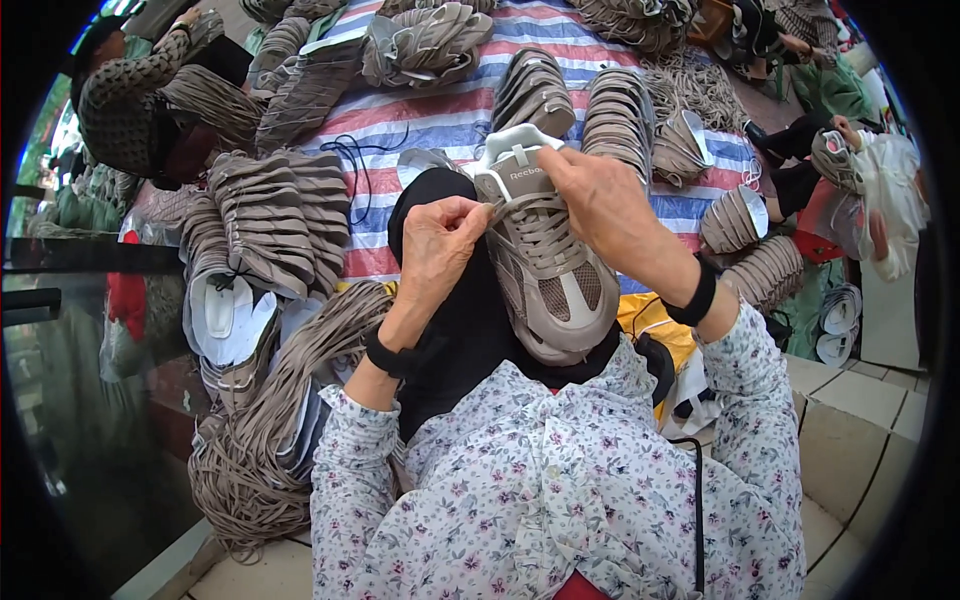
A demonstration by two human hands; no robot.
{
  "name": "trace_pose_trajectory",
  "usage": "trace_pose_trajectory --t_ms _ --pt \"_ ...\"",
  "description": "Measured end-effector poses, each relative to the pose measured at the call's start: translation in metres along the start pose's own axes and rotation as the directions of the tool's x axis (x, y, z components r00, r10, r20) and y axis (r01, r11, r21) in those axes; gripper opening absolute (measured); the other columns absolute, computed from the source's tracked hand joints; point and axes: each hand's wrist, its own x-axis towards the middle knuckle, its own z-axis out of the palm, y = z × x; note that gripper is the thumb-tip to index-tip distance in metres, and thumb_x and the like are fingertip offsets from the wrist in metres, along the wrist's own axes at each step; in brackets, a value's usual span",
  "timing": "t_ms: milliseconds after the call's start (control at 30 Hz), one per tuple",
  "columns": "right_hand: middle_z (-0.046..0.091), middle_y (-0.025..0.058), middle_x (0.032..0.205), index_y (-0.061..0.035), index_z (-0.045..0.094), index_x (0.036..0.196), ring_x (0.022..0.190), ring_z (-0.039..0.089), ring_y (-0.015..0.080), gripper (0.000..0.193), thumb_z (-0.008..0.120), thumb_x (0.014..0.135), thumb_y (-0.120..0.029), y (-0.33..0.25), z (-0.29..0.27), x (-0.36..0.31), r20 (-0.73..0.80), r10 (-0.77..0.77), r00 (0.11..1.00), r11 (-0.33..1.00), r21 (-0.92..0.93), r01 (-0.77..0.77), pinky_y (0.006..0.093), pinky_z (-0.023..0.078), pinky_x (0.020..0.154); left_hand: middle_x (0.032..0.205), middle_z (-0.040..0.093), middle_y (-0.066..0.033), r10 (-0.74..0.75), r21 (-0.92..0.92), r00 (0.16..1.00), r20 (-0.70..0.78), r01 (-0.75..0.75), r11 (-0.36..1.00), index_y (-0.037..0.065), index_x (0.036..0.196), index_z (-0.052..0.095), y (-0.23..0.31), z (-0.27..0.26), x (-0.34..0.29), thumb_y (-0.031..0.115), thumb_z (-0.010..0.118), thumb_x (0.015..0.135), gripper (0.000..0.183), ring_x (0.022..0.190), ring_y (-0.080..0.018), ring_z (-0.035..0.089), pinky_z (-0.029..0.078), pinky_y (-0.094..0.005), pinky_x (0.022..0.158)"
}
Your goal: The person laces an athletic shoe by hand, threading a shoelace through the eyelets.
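Observation:
A taupe sneaker upper (556, 285) with a white collar lining lies across my lap, toe toward me. Taupe laces (545, 240) criss-cross its front below the tongue (524, 178). My right hand (612, 205) grips the upper's right side near the collar, thumb and fingers closed over the edge. At the opposite edge, by the top eyelets, my left hand (443, 240) is closed in a pinch. Whatever lies between its fingertips is too small to make out.
A large bundle of taupe laces (255, 480) hangs at my left, below stacked shoe uppers (280, 215). More stacked uppers (617, 115) lie ahead on a striped plastic sheet (455, 115). Other people sit far left (125, 110) and far right (800, 140). A pale tiled ledge (850, 410) is at right.

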Motion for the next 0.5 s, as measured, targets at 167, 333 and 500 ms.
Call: trace_pose_trajectory --t_ms 167,333,500 --pt "0.061 0.0100 0.088 -0.0028 0.064 0.083 0.091 0.058 0.0273 0.005 0.065 0.081 -0.007 0.004 -0.005 0.018 0.104 -0.063 0.993 0.996 -0.062 0.069 0.0441 0.041 0.079 0.059 0.054 0.0055 0.088 -0.009 0.996 -0.031 -0.089 0.996 -0.005 0.083 0.072 0.000 0.007 -0.003 0.018 0.069 0.091 0.024 0.054 -0.0016 0.043 0.031 -0.0211 0.047" --pt "0.058 0.0081 0.075 0.0001 0.062 0.076 0.074 0.056 0.0258 0.013 0.066 0.084 -0.009 0.007 0.010 0.012 0.133 -0.186 0.973 0.965 0.211 0.156 0.0380 0.042 0.069 0.079 0.067 0.0007 -0.026 0.053 0.999 0.024 0.024 0.998 -0.006 0.092 0.072 0.010 0.006 -0.003 0.018 0.069 0.095 0.024 0.071 -0.0038 0.055 0.043 -0.0175 0.064" --pt "0.066 0.0116 0.072 0.0064 0.067 0.085 0.066 0.063 0.0172 0.012 0.068 0.076 -0.002 0.012 0.014 0.026 0.293 0.055 0.954 0.873 0.450 -0.189 0.0310 0.051 0.063 0.071 0.063 0.0028 -0.004 0.051 1.000 -0.005 0.004 0.999 -0.005 0.086 0.071 0.012 0.009 -0.003 0.018 0.070 0.093 0.024 0.064 -0.0030 0.052 0.040 -0.0195 0.056"
